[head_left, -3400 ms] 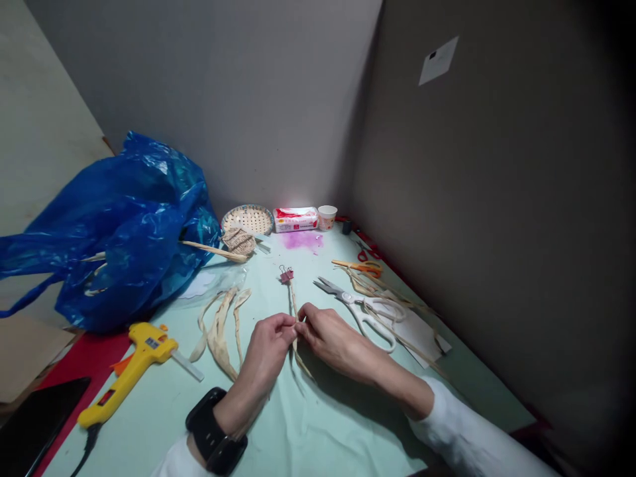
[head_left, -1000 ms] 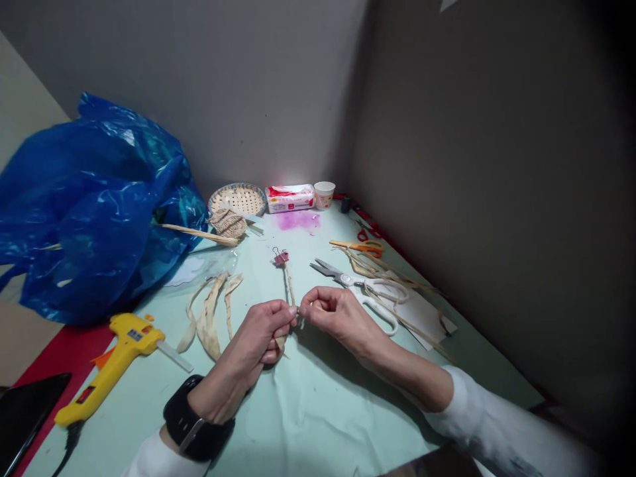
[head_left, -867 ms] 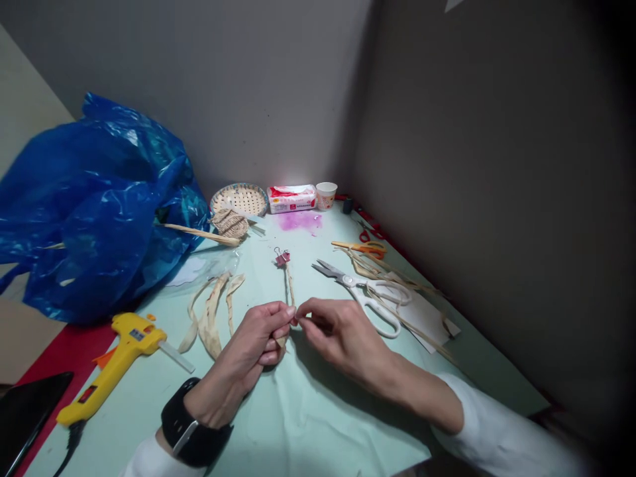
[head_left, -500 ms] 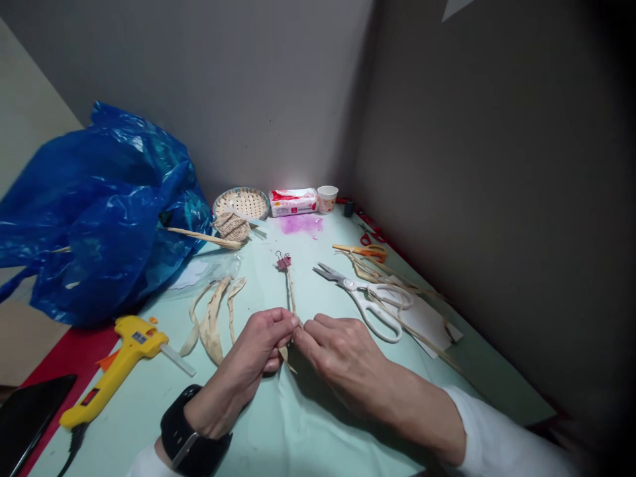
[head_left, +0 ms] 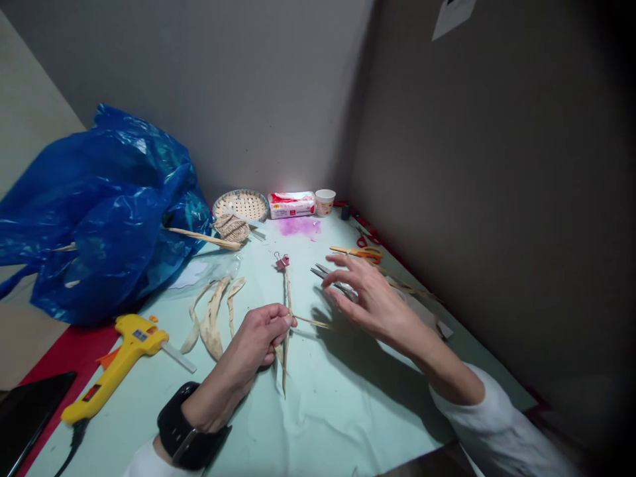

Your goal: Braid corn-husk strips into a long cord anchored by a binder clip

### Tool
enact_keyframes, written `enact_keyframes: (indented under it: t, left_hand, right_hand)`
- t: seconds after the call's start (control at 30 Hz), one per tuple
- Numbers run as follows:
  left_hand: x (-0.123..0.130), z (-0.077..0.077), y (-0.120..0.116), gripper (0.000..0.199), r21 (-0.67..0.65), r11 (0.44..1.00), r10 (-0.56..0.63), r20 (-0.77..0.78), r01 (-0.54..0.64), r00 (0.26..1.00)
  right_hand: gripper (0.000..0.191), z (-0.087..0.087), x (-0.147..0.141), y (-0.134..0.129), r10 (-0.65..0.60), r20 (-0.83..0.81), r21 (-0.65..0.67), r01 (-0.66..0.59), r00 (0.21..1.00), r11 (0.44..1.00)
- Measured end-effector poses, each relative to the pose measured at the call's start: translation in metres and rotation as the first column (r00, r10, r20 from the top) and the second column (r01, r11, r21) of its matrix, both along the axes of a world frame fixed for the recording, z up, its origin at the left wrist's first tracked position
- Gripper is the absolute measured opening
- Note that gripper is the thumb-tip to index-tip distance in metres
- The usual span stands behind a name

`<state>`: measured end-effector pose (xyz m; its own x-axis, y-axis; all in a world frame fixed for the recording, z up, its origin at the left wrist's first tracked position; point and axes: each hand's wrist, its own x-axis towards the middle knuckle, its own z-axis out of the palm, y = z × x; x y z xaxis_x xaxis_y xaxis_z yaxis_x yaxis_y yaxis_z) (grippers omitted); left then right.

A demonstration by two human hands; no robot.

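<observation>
My left hand [head_left: 271, 331] pinches a braid of dried plant strips [head_left: 289, 291] between thumb and fingers. A small dark red binder clip [head_left: 281, 263] grips the braid's far end. Loose strip ends [head_left: 284, 374] hang below my left hand, and one thin strip sticks out to the right. My right hand [head_left: 365, 295] is off the braid, open with fingers spread. It hovers over the white-handled scissors, hiding the handles; only the grey blades [head_left: 322, 271] show beside the fingers.
A yellow glue gun [head_left: 116, 368] lies at left, with dried husk strips [head_left: 211, 324] beside it. Behind are a blue plastic bag [head_left: 104, 212], a twine ball [head_left: 232, 228], a woven basket [head_left: 243, 193], a tissue pack [head_left: 292, 205] and a paper cup [head_left: 324, 203]. Orange-handled scissors [head_left: 365, 252] lie at right.
My right hand has let go of the braid, moved up and right, and opened over the white scissors. My left hand still holds the braid; one strip now points right.
</observation>
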<state>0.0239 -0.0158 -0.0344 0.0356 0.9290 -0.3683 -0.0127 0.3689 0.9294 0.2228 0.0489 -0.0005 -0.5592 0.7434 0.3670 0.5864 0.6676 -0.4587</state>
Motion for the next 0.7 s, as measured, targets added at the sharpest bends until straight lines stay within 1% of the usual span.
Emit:
enact_keyframes:
  t: [0.03,0.07,0.1,0.13,0.2,0.23,0.27,0.37,0.47,0.6,0.7]
  left_hand:
    - [0.001,0.0,0.0,0.019,0.002,1.0,-0.003,0.0,0.003,1.0]
    - [0.001,0.0,0.0,0.02,0.008,1.0,-0.008,0.002,0.008,1.0]
    - [0.002,0.0,0.0,0.02,0.015,1.0,-0.013,0.004,0.013,1.0]
    - [0.002,-0.001,0.0,0.019,0.024,1.0,-0.017,0.004,0.017,1.0]
    - [0.004,-0.002,0.0,0.019,0.042,0.999,-0.025,-0.002,0.025,1.0]
    - [0.004,-0.002,0.0,0.02,0.049,0.998,-0.027,-0.011,0.028,1.0]
    - [0.004,-0.003,0.0,0.019,0.053,0.998,-0.031,-0.026,0.032,0.999]
    - [0.005,-0.004,0.0,0.019,0.065,0.997,-0.044,-0.104,0.051,0.994]
    - [0.004,-0.004,0.0,0.02,0.111,0.992,-0.032,-0.235,0.06,0.971]
    - [0.005,-0.003,-0.003,0.025,0.213,0.975,0.033,-0.438,0.068,0.898]
    - [0.005,0.002,-0.007,0.027,0.249,0.964,0.058,-0.541,0.095,0.839]
  right_hand:
    - [0.017,-0.002,-0.003,-0.001,-0.03,-0.041,0.034,0.032,0.999,0.999]
    - [0.019,-0.004,-0.008,-0.002,-0.033,-0.073,0.013,0.034,0.997,0.999]
    - [0.021,-0.007,-0.013,-0.005,-0.006,-0.093,-0.061,0.0,0.996,0.998]
    - [0.023,-0.011,-0.019,-0.008,0.033,-0.115,-0.169,-0.052,0.993,0.984]
    - [0.022,-0.019,-0.031,-0.013,0.087,-0.154,-0.376,-0.14,0.984,0.916]
    - [0.022,-0.023,-0.035,-0.014,0.087,-0.172,-0.438,-0.155,0.981,0.886]
    - [0.022,-0.027,-0.039,-0.015,0.077,-0.189,-0.47,-0.159,0.979,0.868]
    - [0.02,-0.039,-0.046,-0.013,0.031,-0.23,-0.508,-0.148,0.973,0.848]
    - [0.018,-0.046,-0.047,-0.009,0.004,-0.27,-0.557,-0.159,0.963,0.815]
    - [0.019,-0.049,-0.047,-0.007,-0.043,-0.321,-0.602,-0.169,0.946,0.78]
    - [0.015,-0.048,-0.046,-0.008,-0.069,-0.356,-0.622,-0.181,0.932,0.762]
